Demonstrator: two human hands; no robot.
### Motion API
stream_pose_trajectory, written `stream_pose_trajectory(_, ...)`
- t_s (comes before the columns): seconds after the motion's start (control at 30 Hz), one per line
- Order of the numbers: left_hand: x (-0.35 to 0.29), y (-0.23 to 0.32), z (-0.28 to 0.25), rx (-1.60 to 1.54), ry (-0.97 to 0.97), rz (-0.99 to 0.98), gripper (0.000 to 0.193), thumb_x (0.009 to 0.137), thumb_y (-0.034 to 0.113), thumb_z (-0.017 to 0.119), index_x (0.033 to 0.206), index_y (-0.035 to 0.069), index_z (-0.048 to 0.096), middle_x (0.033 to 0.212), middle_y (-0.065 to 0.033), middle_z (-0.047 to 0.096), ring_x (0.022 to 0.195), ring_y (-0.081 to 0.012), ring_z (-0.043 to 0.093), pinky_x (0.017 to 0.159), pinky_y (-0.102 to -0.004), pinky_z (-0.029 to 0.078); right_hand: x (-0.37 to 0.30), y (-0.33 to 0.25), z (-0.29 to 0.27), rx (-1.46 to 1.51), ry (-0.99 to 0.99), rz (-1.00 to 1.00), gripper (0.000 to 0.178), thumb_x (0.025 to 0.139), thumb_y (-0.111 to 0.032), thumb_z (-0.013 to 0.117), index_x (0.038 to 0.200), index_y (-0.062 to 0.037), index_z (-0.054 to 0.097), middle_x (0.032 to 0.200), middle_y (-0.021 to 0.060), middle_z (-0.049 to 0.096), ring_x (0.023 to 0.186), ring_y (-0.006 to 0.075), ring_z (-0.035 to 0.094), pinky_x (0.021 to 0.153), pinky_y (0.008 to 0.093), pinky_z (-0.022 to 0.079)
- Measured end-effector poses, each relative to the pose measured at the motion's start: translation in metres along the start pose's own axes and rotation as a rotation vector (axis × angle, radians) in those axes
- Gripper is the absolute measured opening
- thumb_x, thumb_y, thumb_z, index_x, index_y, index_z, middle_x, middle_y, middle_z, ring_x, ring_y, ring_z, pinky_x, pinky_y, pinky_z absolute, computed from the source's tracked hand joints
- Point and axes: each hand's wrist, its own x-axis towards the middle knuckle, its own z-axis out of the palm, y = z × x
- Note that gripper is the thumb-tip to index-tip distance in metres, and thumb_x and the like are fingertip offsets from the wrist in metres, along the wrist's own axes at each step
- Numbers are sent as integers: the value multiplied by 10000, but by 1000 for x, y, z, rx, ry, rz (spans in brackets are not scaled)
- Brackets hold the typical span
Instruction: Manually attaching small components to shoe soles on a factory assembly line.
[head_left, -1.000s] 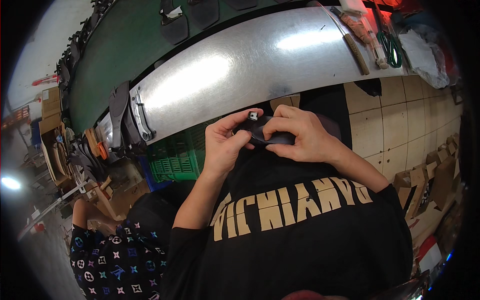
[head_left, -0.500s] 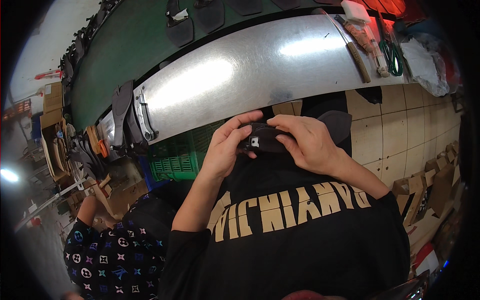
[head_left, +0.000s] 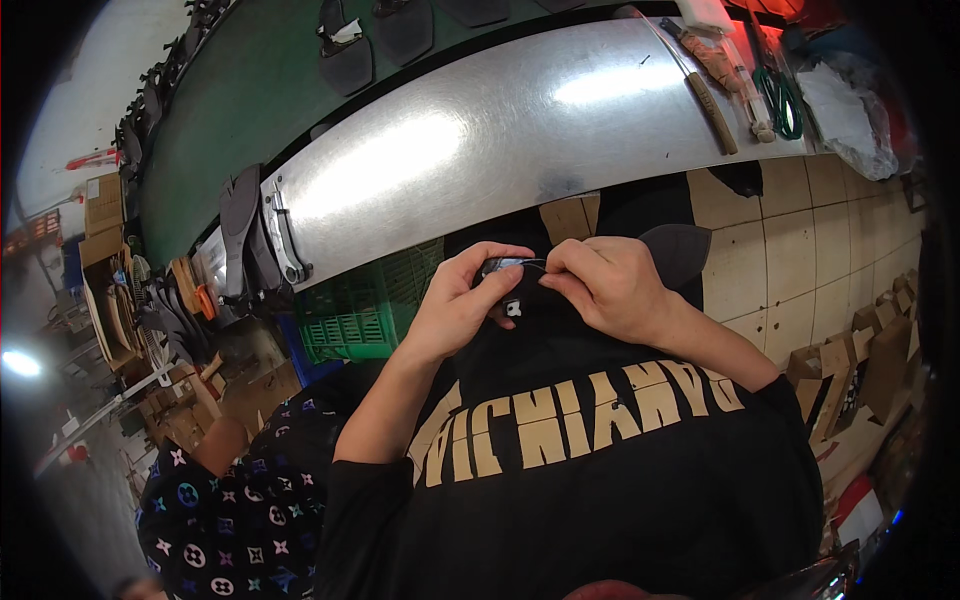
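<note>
A dark sandal lies across my lap, its rounded sole end showing past my right wrist; most of it is hidden by my hands. My left hand is closed on the strap, thumb on top, where a shiny bluish patch shows. With finger and thumb pinched, my right hand grips the end of a thin dark strip that runs from the left hand's fingertips. Just below the left thumb hangs a small black-and-white piece; what it is cannot be made out.
Ahead lies a metal bench top, with a green conveyor belt carrying dark soles beyond. A wood-handled tool and green-handled scissors rest at its right. Below stands a green crate; a person in a patterned shirt is at lower left.
The sandal part between my hands has turned, uncovering a shiny patch and a thin strip. My right fingers have shifted from lying over the sandal to pinching that strip.
</note>
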Motion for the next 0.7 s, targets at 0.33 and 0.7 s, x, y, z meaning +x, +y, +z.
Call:
stream_pose_trajectory(0.33, 4, -20, 1, -220, 168, 74, 149, 890, 93, 667, 1002, -3, 689, 813, -18, 670, 648, -55, 586, 567, -203, 490, 2, -5, -2, 92, -34, 117, 211, 814, -94, 738, 965, -26, 608, 755, 109, 656, 682, 246, 671, 590, 324, 507)
stream_pose_trajectory(0.7, 0, -10, 10, 4, 211, 233, 74, 866, 79, 657, 918, 29, 672, 726, 25, 608, 682, -27, 524, 599, -210, 408, 14, -2, -16, 372, -140, 343, 115, 862, -129, 685, 893, -21, 659, 730, 125, 660, 654, 279, 660, 584, 332, 491)
